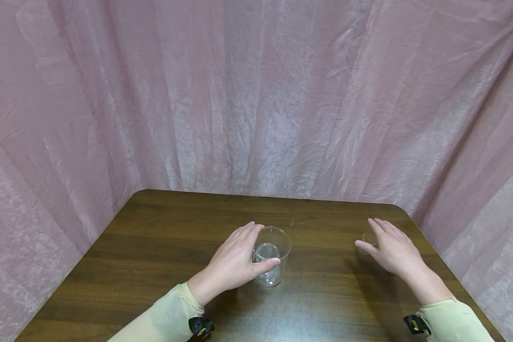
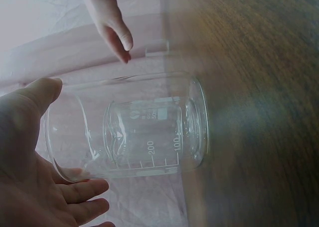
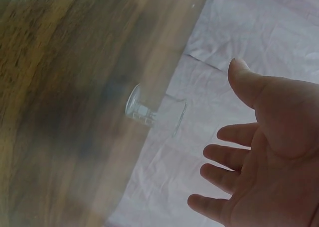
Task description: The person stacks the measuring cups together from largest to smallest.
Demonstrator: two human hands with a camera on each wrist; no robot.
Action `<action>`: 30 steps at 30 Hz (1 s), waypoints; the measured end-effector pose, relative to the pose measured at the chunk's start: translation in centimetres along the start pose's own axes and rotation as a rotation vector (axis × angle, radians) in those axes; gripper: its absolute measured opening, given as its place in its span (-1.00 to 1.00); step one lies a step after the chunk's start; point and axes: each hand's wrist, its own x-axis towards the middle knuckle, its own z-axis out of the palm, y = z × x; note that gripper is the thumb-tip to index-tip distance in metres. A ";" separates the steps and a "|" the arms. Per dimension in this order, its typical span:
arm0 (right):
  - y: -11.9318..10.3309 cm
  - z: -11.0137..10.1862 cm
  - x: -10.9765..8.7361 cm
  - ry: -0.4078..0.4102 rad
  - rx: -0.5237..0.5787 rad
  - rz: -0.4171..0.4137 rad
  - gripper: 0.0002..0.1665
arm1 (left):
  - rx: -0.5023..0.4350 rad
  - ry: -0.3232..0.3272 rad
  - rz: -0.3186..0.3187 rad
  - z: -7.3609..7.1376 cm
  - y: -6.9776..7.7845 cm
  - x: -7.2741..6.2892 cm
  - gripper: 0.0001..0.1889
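Observation:
My left hand [image 1: 235,259] holds a large clear glass beaker [image 1: 285,254] near its rim, thumb on the near side and fingers along the far side. Inside it stands a smaller glass beaker [image 2: 142,132]; white volume marks show on the glass in the left wrist view. On the right, my right hand [image 1: 393,249] is spread above the table beside a small glass beaker [image 3: 142,110]. Its thumb and fingers are apart, and a gap separates them from that beaker in the right wrist view. The hand partly hides the small beaker in the head view.
Both beakers are on a dark brown wooden table [image 1: 188,228] with rounded far corners. Pink velvet-like curtains [image 1: 273,95] hang behind it and along both sides. A tiny clear spot [image 1: 291,222], too small to identify, shows beyond the large beaker.

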 end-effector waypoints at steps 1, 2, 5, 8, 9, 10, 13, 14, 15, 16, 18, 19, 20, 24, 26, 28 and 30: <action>0.1 0.0 0.0 0.000 -0.001 0.001 0.14 | 0.001 0.000 0.000 0.0 0.0 0.0 -0.07; 0.2 0.0 0.0 0.000 -0.002 0.001 0.14 | 0.000 0.000 0.000 0.0 0.0 0.0 -0.07; 0.4 0.1 0.0 0.002 -0.007 -0.001 0.14 | 0.000 0.001 0.001 0.0 0.0 0.0 -0.08; 0.6 0.1 -0.1 -0.002 -0.006 0.003 0.14 | 0.001 0.001 0.001 0.0 0.0 0.0 -0.09; 0.7 0.1 -0.1 -0.004 -0.004 0.006 0.15 | 0.001 0.001 0.001 0.0 0.0 0.0 -0.09; 0.8 0.1 -0.1 -0.007 -0.002 0.009 0.15 | 0.001 0.000 0.001 0.0 0.0 0.0 -0.09; 1.1 0.2 -0.1 -0.020 0.002 0.021 0.17 | -0.001 0.001 0.001 0.0 0.0 0.0 -0.09; 1.2 0.2 -0.1 -0.023 0.003 0.024 0.18 | -0.001 0.001 0.001 0.0 0.0 0.0 -0.09; 1.2 0.2 -0.1 -0.026 0.004 0.028 0.18 | -0.001 0.001 0.002 0.0 0.0 0.0 -0.09; 1.3 0.3 -0.1 -0.028 0.005 0.030 0.19 | -0.001 0.001 0.002 0.0 0.0 0.0 -0.09; 1.5 0.3 -0.1 -0.031 0.008 0.036 0.20 | -0.001 0.002 0.003 0.0 0.0 0.0 -0.08; 1.5 0.4 -0.1 -0.032 0.009 0.039 0.21 | 0.000 0.003 0.004 0.0 0.0 0.0 -0.08; 1.6 0.4 -0.1 -0.034 0.010 0.043 0.21 | 0.001 0.004 0.006 0.1 -0.1 0.0 -0.08; 1.8 0.5 0.0 -0.051 0.018 0.062 0.22 | 0.003 0.008 0.013 0.1 -0.1 0.1 -0.08; 1.9 0.6 0.0 -0.059 0.024 0.069 0.23 | 0.004 0.008 0.014 0.1 -0.1 0.1 -0.08; 1.9 0.7 0.0 -0.063 0.028 0.073 0.22 | 0.005 0.008 0.014 0.1 -0.1 0.1 -0.07; 2.0 0.8 0.0 -0.062 0.030 0.073 0.22 | 0.005 0.007 0.014 0.1 -0.1 0.1 -0.07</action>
